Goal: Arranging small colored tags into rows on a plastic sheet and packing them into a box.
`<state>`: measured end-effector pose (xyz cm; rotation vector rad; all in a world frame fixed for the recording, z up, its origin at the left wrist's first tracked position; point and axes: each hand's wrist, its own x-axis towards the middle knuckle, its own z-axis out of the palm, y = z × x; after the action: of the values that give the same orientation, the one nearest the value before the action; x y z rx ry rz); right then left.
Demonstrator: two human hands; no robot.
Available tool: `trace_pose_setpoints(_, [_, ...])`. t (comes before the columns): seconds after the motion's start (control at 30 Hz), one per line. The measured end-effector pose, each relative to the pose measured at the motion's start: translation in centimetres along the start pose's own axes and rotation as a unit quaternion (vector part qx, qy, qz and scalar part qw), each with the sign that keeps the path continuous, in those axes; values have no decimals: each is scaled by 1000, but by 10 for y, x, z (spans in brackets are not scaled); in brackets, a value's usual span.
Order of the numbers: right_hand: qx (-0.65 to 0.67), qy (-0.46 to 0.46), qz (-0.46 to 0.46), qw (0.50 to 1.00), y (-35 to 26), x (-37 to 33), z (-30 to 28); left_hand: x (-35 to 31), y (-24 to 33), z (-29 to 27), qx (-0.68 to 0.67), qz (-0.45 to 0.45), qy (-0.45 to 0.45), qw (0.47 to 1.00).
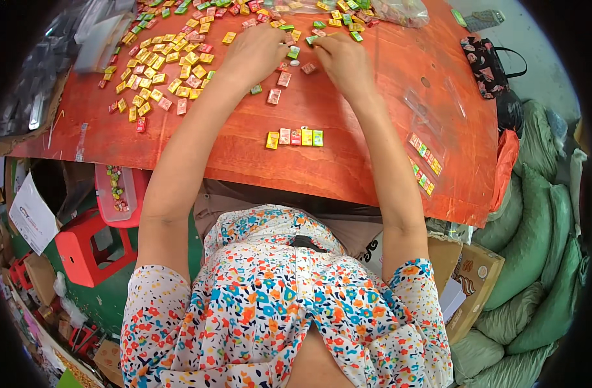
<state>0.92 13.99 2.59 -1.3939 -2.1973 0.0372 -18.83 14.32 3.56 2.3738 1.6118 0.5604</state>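
Note:
Both of my arms stretch over the red tabletop to small candy-sized boxes. My left hand (pixel 260 53) is closed, its fingertips on a small pink box (pixel 289 39). My right hand (pixel 345 61) pinches at a small green box (pixel 311 40), mostly covered by the fingers. Between the hands lie another green box (pixel 294 52) and a small white piece (pixel 294 63). Pink boxes (pixel 274 96) lie loose just below. Nearer me stands a short row of boxes (pixel 295 138) in yellow, pink, red and green, side by side.
Many yellow and pink boxes (pixel 157 63) are scattered at the left of the red table (pixel 244 161). Clear packs with rows of boxes (pixel 425 155) lie at right. A red stool (pixel 92 249) and a clear tub (pixel 118 187) stand below left; green sacks (pixel 525 213) are piled at right.

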Motion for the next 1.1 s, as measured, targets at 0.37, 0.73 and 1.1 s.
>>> trace_pose_setpoints(0.37, [14,-22,31,999,-33,-30,-11,-30,1,-6,35,128,27,991])
trace_pose_setpoints(0.73, [154,-84,-32,984,-16,-89,-50,-96,3,-26,-62,96,76,991])
trace_pose_setpoints(1.1, [192,-125,3,973,-37,-134,-67,-153,27,-16,-141,40,8,989])
